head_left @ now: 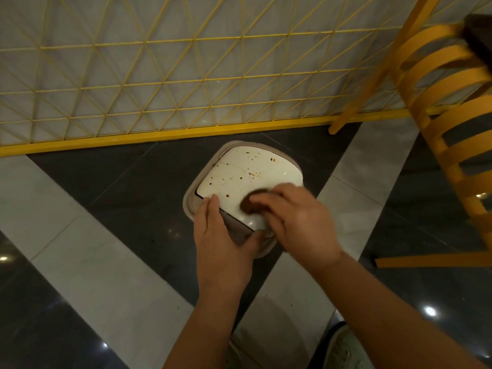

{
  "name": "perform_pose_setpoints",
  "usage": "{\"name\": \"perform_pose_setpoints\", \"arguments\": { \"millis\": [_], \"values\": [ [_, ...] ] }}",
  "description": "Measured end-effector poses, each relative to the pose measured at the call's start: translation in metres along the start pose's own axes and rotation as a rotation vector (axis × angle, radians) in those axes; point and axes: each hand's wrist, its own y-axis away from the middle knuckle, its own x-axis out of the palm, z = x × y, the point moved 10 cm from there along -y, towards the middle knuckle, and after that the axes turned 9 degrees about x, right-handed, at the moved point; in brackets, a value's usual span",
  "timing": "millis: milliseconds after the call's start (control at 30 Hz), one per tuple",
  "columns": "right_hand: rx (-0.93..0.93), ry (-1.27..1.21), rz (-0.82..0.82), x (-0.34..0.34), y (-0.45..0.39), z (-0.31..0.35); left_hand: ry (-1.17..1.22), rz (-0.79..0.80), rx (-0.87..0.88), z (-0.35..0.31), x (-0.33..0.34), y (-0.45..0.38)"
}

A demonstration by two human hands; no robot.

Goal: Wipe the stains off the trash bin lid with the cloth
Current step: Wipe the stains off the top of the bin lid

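A small trash bin stands on the floor below me, its white lid (239, 171) speckled with brown stains, mostly across the far and middle parts. The lid sits in a grey rim (288, 157). My left hand (222, 235) grips the bin's near left corner, fingers over the lid's edge and thumb along the front rim. My right hand (292, 217) presses a dark brown cloth (251, 202) onto the near right part of the lid, fingers curled over it. Most of the cloth is hidden under the fingers, and the hand looks blurred.
A yellow wire-mesh fence (186, 75) with a solid yellow base bar runs behind the bin. A yellow slatted chair (447, 123) stands close on the right. The floor is dark and light polished tiles (106, 195). My shoe (343, 347) shows at the bottom.
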Motion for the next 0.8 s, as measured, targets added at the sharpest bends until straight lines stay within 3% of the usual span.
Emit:
{"name": "perform_pose_setpoints", "arguments": {
  "millis": [100,167,400,467,600,667,800],
  "values": [
    [0.308,-0.085,-0.123,-0.017,-0.018,-0.060,0.009,0.010,-0.019,0.001,0.001,0.001],
    [0.383,-0.104,-0.154,-0.018,-0.008,-0.073,0.013,0.016,-0.025,0.000,0.001,0.002],
    [-0.058,-0.045,0.027,0.007,0.010,0.028,-0.027,0.005,0.002,-0.002,0.000,0.000],
    [-0.027,-0.041,0.005,0.005,-0.012,0.017,-0.010,-0.004,0.013,-0.003,0.000,0.001],
    [0.299,-0.092,-0.110,-0.011,-0.045,-0.044,-0.005,-0.004,0.004,-0.001,-0.001,0.003],
    [0.370,-0.097,-0.121,-0.015,-0.037,-0.057,-0.004,0.001,-0.002,-0.001,-0.001,0.003],
    [0.140,-0.034,-0.041,-0.007,0.003,-0.005,0.008,0.015,-0.018,-0.001,0.000,0.000]
  ]
}}
